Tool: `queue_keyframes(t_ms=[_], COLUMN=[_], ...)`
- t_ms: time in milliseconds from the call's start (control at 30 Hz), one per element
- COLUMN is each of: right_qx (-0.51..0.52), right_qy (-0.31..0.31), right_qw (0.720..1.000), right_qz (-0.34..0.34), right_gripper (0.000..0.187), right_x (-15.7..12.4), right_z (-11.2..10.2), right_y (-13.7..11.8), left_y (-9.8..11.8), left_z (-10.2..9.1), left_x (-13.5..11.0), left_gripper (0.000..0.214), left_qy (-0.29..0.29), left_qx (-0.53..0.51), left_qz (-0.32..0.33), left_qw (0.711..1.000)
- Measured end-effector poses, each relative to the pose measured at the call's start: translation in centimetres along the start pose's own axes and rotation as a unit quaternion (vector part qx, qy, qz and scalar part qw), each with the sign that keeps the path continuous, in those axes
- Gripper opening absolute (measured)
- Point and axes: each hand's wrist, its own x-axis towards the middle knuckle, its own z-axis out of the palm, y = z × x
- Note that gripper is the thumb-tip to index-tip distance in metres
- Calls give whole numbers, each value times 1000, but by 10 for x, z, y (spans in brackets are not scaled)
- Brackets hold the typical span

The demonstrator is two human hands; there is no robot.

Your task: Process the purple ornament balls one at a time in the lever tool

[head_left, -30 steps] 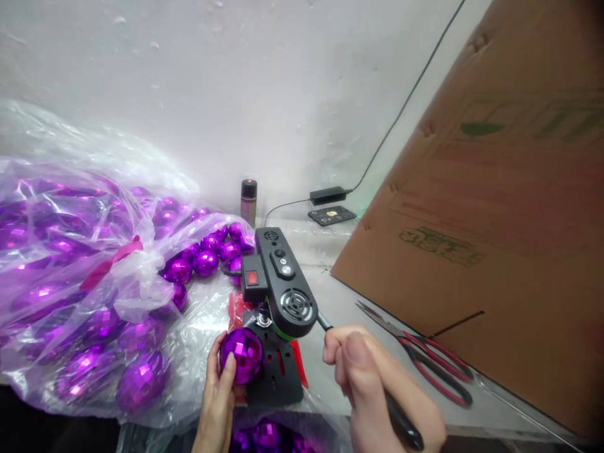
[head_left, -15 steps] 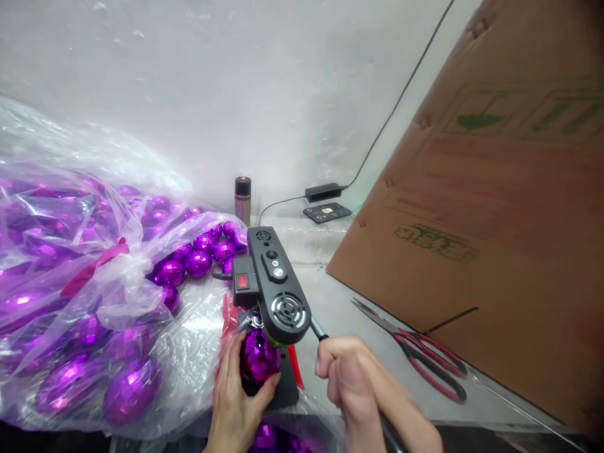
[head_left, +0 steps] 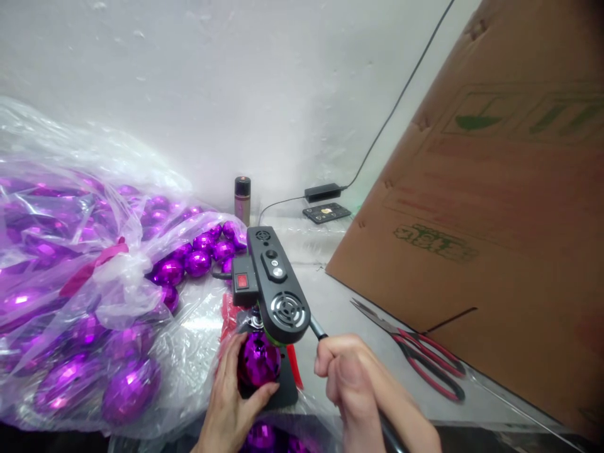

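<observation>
Under the front end of a black bench-top machine sits a shiny purple mirror-ball ornament. My left hand is curved round the ball, its fingers along the left side and its thumb at the lower front. The machine has a round vented cap on top and a side box with a red switch. From its right side a metal lever slopes down, and my right hand is closed around its dark handle. The spot where the machine meets the ball is hidden by its head.
Clear plastic bags of purple balls fill the left side. Pliers with red-and-black handles lie right, before a leaning cardboard box. Behind stand a small bottle, a power adapter and a phone-like slab.
My left hand and the ball have shifted slightly down towards me, the hand also a little to the left. My right hand stays on the lever, nearly unmoved.
</observation>
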Motion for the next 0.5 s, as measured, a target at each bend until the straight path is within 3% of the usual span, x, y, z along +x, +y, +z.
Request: queue_keyframes(t_ms=[133,267,500], right_qx=[6,10,32], right_qy=[10,10,13], right_qw=[1000,999,999], right_qz=[17,30,22], right_gripper=[50,50,49], right_x=[-1,-2,-2], right_z=[1,1,1], right_y=[-2,-3,-2], left_y=[9,10,7], left_z=[12,24,50], left_x=[9,10,2], left_gripper=[74,71,83], left_qy=[43,4,44], left_qx=[6,-14,-85], left_qz=[4,15,-49], left_qw=[999,1000,994])
